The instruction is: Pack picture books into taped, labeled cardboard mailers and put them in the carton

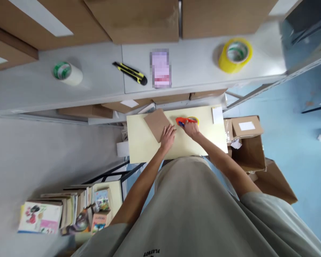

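Observation:
On the cream table [139, 150] lies a flat brown cardboard packet [155, 123], turned at an angle. My left hand [168, 136] rests on its right edge, fingers stretched out. To the right, my right hand [192, 128] is closed around an orange-red tape dispenser [181, 120] with blue parts. A roll of yellow tape [194, 119] shows at the dispenser's right end, partly covered by the hand. The dispenser's front end points left towards the packet, a short gap apart from it.
The grey shelf [96, 78] ahead carries a white tape roll [73, 75], a box cutter [130, 73], a blurred phone-shaped item [161, 67] and a yellow tape roll [231, 59]. Cartons [139, 21] stand behind. Open boxes [247, 153] are at right, stacked books [75, 210] at lower left.

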The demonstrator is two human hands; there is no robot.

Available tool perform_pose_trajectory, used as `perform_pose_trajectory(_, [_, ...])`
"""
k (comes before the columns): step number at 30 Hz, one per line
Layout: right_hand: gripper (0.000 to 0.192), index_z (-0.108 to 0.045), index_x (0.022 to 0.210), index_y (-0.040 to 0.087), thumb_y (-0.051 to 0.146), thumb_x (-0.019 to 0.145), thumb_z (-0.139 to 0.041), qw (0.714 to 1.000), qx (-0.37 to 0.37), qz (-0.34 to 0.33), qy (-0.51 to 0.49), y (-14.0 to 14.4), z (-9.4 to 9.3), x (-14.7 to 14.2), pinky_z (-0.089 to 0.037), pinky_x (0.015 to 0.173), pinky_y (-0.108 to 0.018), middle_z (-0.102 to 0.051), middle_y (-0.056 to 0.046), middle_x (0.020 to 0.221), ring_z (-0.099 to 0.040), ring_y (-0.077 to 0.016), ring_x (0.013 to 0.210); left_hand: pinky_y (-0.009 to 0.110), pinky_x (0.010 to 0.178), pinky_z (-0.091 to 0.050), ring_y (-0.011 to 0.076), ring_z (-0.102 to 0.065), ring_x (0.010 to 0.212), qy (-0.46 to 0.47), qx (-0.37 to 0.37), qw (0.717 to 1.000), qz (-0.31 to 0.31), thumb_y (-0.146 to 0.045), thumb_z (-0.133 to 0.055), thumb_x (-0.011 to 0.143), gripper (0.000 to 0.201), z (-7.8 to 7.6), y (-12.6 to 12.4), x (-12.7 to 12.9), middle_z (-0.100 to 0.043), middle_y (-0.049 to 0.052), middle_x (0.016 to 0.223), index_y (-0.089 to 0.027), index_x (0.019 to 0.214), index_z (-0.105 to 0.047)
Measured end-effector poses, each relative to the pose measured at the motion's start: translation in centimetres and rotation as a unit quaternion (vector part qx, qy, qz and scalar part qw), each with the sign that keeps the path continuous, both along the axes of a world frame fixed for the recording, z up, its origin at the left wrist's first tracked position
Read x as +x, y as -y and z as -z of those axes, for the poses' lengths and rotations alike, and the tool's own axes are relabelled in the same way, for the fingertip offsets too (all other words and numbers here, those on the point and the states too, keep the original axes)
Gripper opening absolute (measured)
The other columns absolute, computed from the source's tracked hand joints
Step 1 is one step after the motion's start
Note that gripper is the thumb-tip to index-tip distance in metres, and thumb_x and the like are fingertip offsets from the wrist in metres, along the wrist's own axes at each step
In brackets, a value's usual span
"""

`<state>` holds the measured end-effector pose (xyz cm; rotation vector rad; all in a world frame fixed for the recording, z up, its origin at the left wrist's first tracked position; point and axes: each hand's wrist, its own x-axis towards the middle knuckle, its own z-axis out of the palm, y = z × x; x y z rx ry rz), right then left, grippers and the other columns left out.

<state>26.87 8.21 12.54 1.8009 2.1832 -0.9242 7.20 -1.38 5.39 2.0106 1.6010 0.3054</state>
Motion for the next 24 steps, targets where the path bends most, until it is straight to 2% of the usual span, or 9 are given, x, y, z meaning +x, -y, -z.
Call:
perform_pose_trajectory(2, [0.059, -0.064, 0.152, -0.005, 0.047, 0.126, -0.056, 0.999, -0.013, 0.003, 0.044, 1.1, -2.5, 0.9, -0.061, 0.106, -0.045, -0.085, -0.036, 0.126, -0.087, -0.0404, 0.121, 0.072, 0.149, -0.037, 0.0429, -0.054, 0.175, 0.026, 0.029, 0.998, -0.048, -0.022, -0.070, 0.106, 0.059, -0.7, 0.5, 1.3, -0.065, 0.027, 0.177, -0.012, 0.164, -0.066])
perform_pose_trajectory(5, [0.059, -0.061, 0.154, 0.005, 0.055, 0.128, -0.047, 0.997, -0.018, 0.029, 0.063, 2.9, -5.9, 2.5, -0.061, 0.102, -0.041, -0.086, -0.029, 0.135, -0.086, -0.0389, 0.129, 0.067, 0.137, -0.056, 0.0440, -0.067, 0.162, 0.097, 0.136, 0.983, -0.079, -0.038, -0.081, 0.106, 0.070, -2.4, 1.0, 4.1, -0.072, 0.029, 0.164, -0.015, 0.169, -0.061])
perform_pose_trajectory(8, [0.054, -0.059, 0.150, 0.011, 0.058, 0.128, -0.043, 0.996, -0.001, 0.078, 0.044, 3.6, -8.9, 3.8, -0.061, 0.095, -0.040, -0.087, -0.025, 0.128, -0.086, -0.0397, 0.123, 0.060, 0.128, -0.064, 0.0391, -0.074, 0.149, 0.148, 0.242, 0.957, -0.062, -0.036, -0.081, 0.109, 0.068, -5.5, 0.0, 7.0, -0.074, 0.024, 0.154, -0.020, 0.170, -0.057])
perform_pose_trajectory(10, [0.049, -0.056, 0.149, 0.012, 0.054, 0.126, -0.046, 0.994, 0.048, 0.094, 0.005, 3.0, -10.8, 4.4, -0.061, 0.091, -0.042, -0.086, -0.023, 0.121, -0.086, -0.0403, 0.113, 0.056, 0.125, -0.067, 0.0350, -0.075, 0.147, 0.159, 0.287, 0.943, -0.061, -0.028, -0.075, 0.112, 0.063, -8.3, -1.8, 8.3, -0.074, 0.021, 0.151, -0.024, 0.172, -0.055])
perform_pose_trajectory(14, [0.034, -0.055, 0.138, 0.016, 0.044, 0.119, -0.051, 0.967, 0.219, 0.080, -0.102, -1.0, -14.3, 5.1, -0.064, 0.089, -0.050, -0.080, -0.025, 0.124, -0.080, -0.0417, 0.109, 0.049, 0.131, -0.063, 0.0302, -0.071, 0.155, 0.209, 0.360, 0.907, -0.059, -0.021, -0.065, 0.118, 0.057, -14.3, -7.4, 9.5, -0.070, 0.019, 0.156, -0.027, 0.173, -0.053])
perform_pose_trajectory(17, [0.028, -0.057, 0.130, 0.018, 0.042, 0.119, -0.048, 0.935, 0.321, 0.068, -0.136, -5.5, -16.5, 4.7, -0.065, 0.100, -0.059, -0.076, -0.026, 0.131, -0.077, -0.0422, 0.116, 0.050, 0.140, -0.055, 0.0306, -0.065, 0.163, 0.245, 0.359, 0.898, -0.067, -0.022, -0.059, 0.121, 0.058, -17.7, -12.4, 9.8, -0.066, 0.018, 0.165, -0.030, 0.177, -0.049])
perform_pose_trajectory(19, [0.029, -0.059, 0.131, 0.017, 0.039, 0.121, -0.043, 0.924, 0.350, 0.071, -0.133, -8.5, -17.5, 4.0, -0.063, 0.108, -0.063, -0.074, -0.025, 0.131, -0.075, -0.0424, 0.121, 0.052, 0.144, -0.051, 0.0318, -0.062, 0.167, 0.252, 0.337, 0.903, -0.081, -0.022, -0.054, 0.121, 0.059, -19.3, -15.5, 9.8, -0.062, 0.017, 0.170, -0.031, 0.179, -0.046])
perform_pose_trajectory(21, [0.034, -0.062, 0.135, 0.017, 0.037, 0.122, -0.037, 0.923, 0.358, 0.075, -0.120, -11.3, -17.7, 3.2, -0.060, 0.115, -0.067, -0.073, -0.025, 0.132, -0.074, -0.0438, 0.127, 0.053, 0.148, -0.046, 0.0329, -0.058, 0.172, 0.237, 0.289, 0.923, -0.090, -0.021, -0.050, 0.120, 0.063, -20.3, -17.9, 9.8, -0.058, 0.017, 0.177, -0.030, 0.182, -0.043])
perform_pose_trajectory(24, [0.043, -0.066, 0.140, 0.011, 0.028, 0.120, -0.031, 0.934, 0.339, 0.074, -0.090, -14.7, -17.0, 2.2, -0.055, 0.121, -0.073, -0.073, -0.029, 0.134, -0.073, -0.0464, 0.133, 0.053, 0.150, -0.043, 0.0349, -0.052, 0.176, 0.201, 0.220, 0.952, -0.073, -0.020, -0.050, 0.117, 0.070, -20.5, -19.0, 9.8, -0.053, 0.018, 0.185, -0.025, 0.185, -0.038])
